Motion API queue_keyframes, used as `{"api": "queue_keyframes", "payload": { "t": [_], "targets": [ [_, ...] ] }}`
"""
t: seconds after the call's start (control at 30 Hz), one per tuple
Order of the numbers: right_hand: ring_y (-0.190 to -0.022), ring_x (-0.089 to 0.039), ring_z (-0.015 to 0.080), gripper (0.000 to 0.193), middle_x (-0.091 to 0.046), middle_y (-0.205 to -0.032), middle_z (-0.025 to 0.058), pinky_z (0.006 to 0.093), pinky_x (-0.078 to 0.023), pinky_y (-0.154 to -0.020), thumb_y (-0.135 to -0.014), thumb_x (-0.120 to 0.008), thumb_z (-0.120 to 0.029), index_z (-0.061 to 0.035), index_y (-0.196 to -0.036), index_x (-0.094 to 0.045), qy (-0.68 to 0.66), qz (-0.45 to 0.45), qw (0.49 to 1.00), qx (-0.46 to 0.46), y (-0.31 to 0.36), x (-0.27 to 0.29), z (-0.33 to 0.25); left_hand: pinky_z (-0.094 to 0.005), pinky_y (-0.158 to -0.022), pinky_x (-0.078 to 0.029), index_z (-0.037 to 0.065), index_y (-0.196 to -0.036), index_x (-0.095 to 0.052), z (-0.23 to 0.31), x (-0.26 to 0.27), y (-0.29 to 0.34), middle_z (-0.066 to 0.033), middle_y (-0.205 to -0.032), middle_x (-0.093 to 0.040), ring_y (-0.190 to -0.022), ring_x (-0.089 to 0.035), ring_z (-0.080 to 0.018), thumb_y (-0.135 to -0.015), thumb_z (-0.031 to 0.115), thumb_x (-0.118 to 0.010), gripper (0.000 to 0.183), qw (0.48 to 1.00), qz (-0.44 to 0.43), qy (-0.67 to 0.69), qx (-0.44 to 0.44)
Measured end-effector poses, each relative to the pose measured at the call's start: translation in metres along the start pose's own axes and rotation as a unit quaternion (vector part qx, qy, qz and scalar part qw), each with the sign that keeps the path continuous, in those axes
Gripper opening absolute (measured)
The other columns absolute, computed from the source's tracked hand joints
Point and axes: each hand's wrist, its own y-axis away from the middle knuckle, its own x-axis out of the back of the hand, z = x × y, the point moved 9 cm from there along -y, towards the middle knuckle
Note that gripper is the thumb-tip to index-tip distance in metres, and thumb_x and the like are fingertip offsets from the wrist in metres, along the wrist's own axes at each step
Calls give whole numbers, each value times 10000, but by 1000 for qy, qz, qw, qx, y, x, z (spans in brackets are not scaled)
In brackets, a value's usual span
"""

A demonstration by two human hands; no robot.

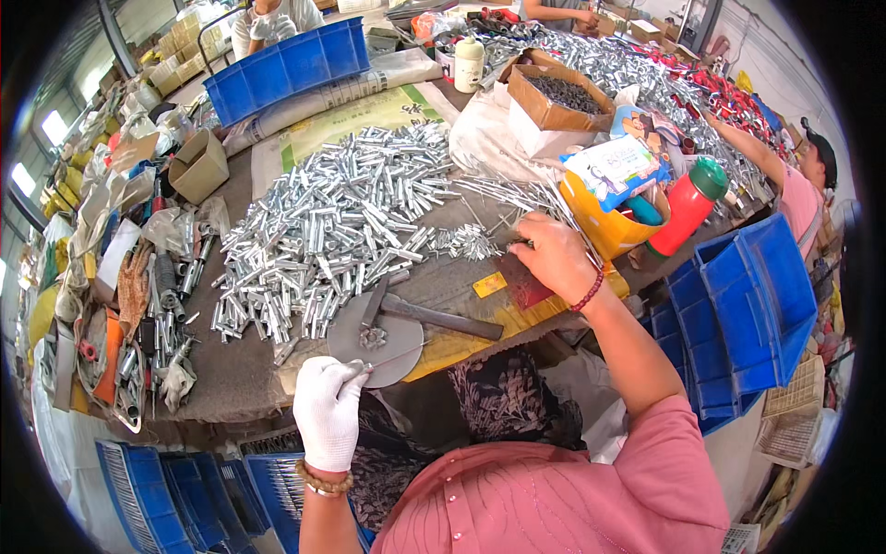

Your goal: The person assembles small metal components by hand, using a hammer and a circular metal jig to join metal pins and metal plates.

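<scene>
My left hand (329, 406), in a white knitted glove, is closed on a thin metal rod (402, 355) near the table's front edge. The rod reaches over a round grey metal disc (343, 340), where a few small metal pieces (372, 338) lie. Across the disc's far side rests a hammer (441, 319), its handle pointing right. My bare right hand (556, 258) has its fingers bent beside a small heap of short metal pins (469, 242); whatever they pinch is too small to make out. Under its wrist lies a dark red pad (524, 284), next to a yellow card (489, 284).
A large heap of silvery metal tubes (332, 217) covers the middle of the table. At right stand a yellow container (591, 220), a red bottle (678, 217) and a box of dark parts (554, 102). Blue bins (748, 295) are stacked at right. Co-workers sit around the table.
</scene>
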Motion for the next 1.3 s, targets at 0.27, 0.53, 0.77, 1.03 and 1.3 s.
{"api": "queue_keyframes", "payload": {
  "t": [0.27, 0.53, 0.77, 1.03, 1.3],
  "targets": [
    [-876, -723, 365, 114, -678, -991, 127, 488, -571, -762, -864, -742, -141, -49, -926, -718, 49, -10, 998, 45, -7, -10, -27, -397, -777, -513, 37, -945, -753, -3, 5, 1, -107, -893, -644, -867, -633, -301, -803, 40, -863, 180, 1000, 16, -15, -15],
    [-928, -711, 405, 164, -679, -992, 168, 505, -569, -786, -847, -720, -129, -40, -969, -656, 94, -65, 993, 30, 1, -20, -30, -396, -777, -527, 34, -889, -766, -1, 3, 3, -104, -865, -673, -864, -659, -303, -825, 64, -844, 106, 999, 11, -13, -31],
    [-909, -697, 408, 234, -692, -929, 189, 492, -564, -794, -827, -752, -86, -19, -1016, -631, -39, -22, 998, 49, -4, -14, -42, -378, -772, -537, 40, -894, -766, 1, 6, 5, -93, -891, -673, -864, -666, -283, -814, 69, -865, 131, 999, 22, -6, -38],
    [-721, -690, 262, 174, -693, -880, 130, 355, -531, -638, -848, -817, -79, -27, -983, -721, -282, -31, 945, 160, 17, -16, -155, -428, -789, -540, 76, -866, -740, 0, 3, 7, -99, -901, -664, -896, -662, -325, -840, 116, -826, 99, 999, 14, 0, -32],
    [-727, -660, 245, 279, -668, -888, 119, 364, -540, -673, -850, -763, -2, -46, -1120, -709, -362, -134, 918, 87, 27, -55, -194, -401, -759, -529, 41, -901, -718, -4, 9, -6, -109, -887, -638, -861, -643, -320, -811, 66, -829, 145, 997, 40, 10, -63]
  ]
}}
